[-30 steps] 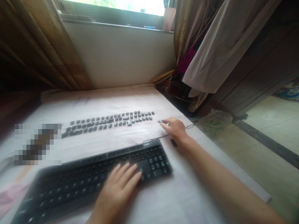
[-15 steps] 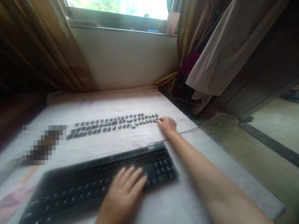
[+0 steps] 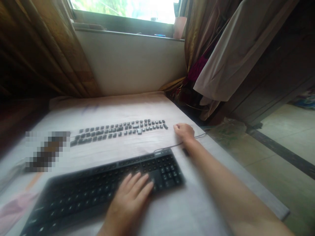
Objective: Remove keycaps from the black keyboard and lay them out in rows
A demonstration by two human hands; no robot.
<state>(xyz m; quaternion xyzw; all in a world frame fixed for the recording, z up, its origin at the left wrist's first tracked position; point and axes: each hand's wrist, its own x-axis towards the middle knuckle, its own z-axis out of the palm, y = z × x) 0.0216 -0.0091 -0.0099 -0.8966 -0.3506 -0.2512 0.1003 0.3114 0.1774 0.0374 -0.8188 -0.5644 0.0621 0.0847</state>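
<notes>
A black keyboard (image 3: 98, 183) lies at an angle across the near part of the table. My left hand (image 3: 133, 196) rests flat over its lower right half, fingers stretched out. Several loose black keycaps (image 3: 119, 128) stand in rows beyond the keyboard. To the right of these rows is my right hand (image 3: 184, 132), its fingers curled closed; whether anything is inside them is hidden. One long keycap (image 3: 165, 126) sits slanted at the right end of the rows, apart from that hand. A small dark thing (image 3: 185, 151) shows partly beneath my right wrist, too blurred to name.
The keyboard's cable (image 3: 169, 146) runs right, under my right wrist, to the table edge. A blurred-out object (image 3: 48, 151) and a pink cloth (image 3: 17, 208) lie at the left. Curtains (image 3: 44, 49) hang by the window; a plastic bag (image 3: 228, 127) is beyond the right edge.
My right hand has moved right, away from the end of the keycap rows, leaving a long keycap there. My left hand stays on the keyboard.
</notes>
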